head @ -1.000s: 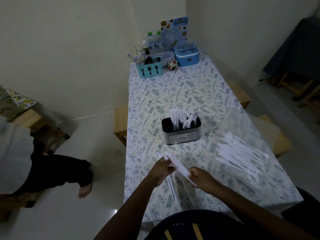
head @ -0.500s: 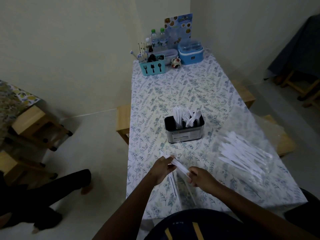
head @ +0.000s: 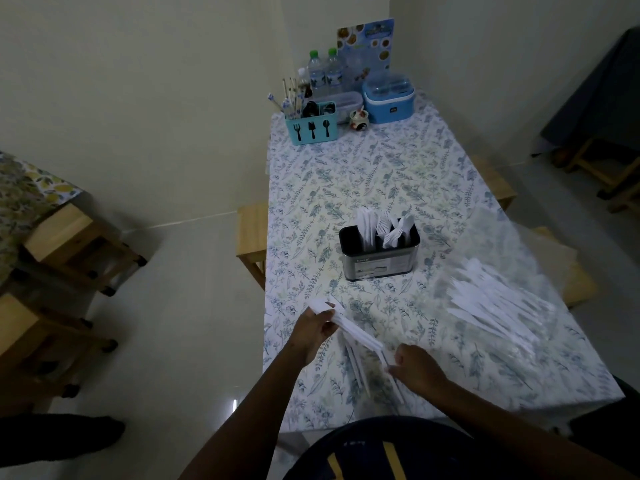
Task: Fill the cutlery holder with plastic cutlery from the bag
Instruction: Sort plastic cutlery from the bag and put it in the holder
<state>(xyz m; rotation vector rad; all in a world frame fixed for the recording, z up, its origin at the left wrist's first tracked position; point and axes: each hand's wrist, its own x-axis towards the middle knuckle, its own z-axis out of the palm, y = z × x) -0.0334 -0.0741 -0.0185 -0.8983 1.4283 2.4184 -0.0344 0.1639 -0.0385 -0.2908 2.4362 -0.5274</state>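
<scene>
Head view: left hand (head: 313, 332) grips one end of a white cutlery bundle (head: 349, 327) over the table's (head: 381, 168) near edge. Right hand (head: 414, 367) pinches the other end. Cutlery holder (head: 379, 254) mid-table, part filled; bag (head: 502, 299) by the right edge. Judged light, stiff, slippery and apt to fan: take it mid-handle. Dim light, so piece types are indistinguishable.

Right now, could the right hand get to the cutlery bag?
Probably yes, once it lets go: the right hand holds one end of the white cutlery bundle, but the clear bag lies on the table just to its right, nothing between them.
</scene>
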